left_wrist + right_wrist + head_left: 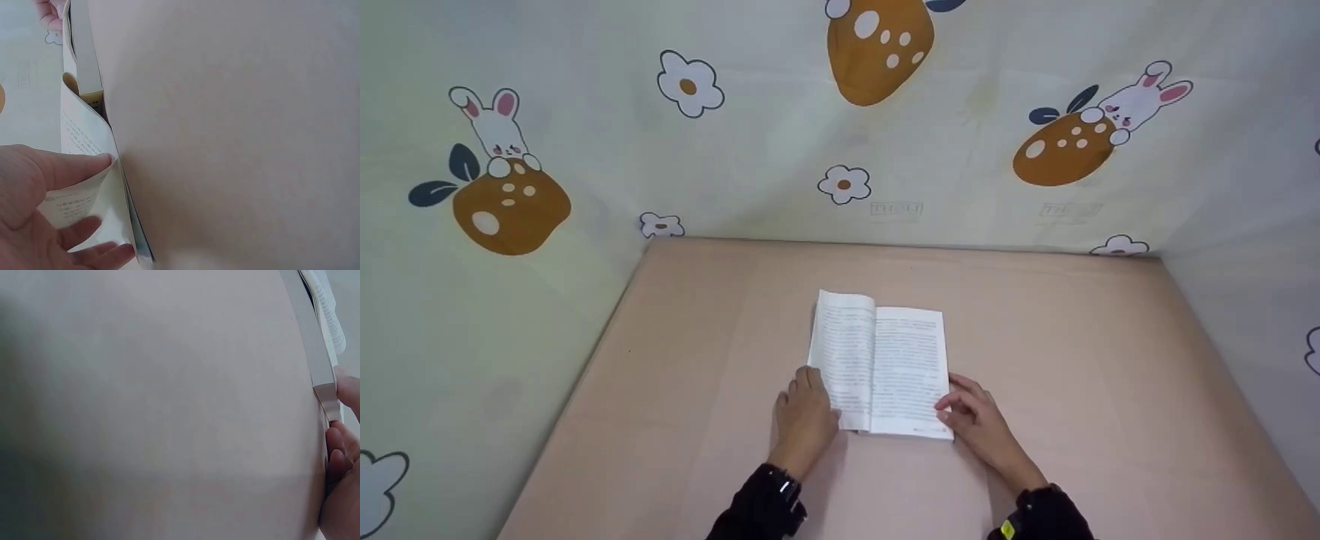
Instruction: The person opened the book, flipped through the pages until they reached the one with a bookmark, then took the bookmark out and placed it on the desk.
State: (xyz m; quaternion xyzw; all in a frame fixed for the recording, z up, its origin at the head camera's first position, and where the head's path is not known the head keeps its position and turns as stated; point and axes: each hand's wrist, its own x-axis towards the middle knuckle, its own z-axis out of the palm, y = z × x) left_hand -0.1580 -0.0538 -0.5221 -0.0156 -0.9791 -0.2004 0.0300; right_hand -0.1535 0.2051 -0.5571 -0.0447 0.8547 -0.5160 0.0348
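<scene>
An open book (909, 375) with printed pages lies on the table, its left pages (846, 352) raised and curving up near the spine. My left hand (804, 420) holds the lower left edge of these pages. In the left wrist view the thumb (84, 169) presses on a bent page, with the fingers apart on the paper below it. At the lower right edge, my right hand (986, 431) grips the book. The right wrist view has its thumb (347, 387) on top of the page block and the other fingers curled by the lower corner.
A pinkish-beige table surface (675, 360) surrounds the book. Pale cloth walls (765, 150) printed with rabbits, flowers and brown fruit stand behind it and along both sides.
</scene>
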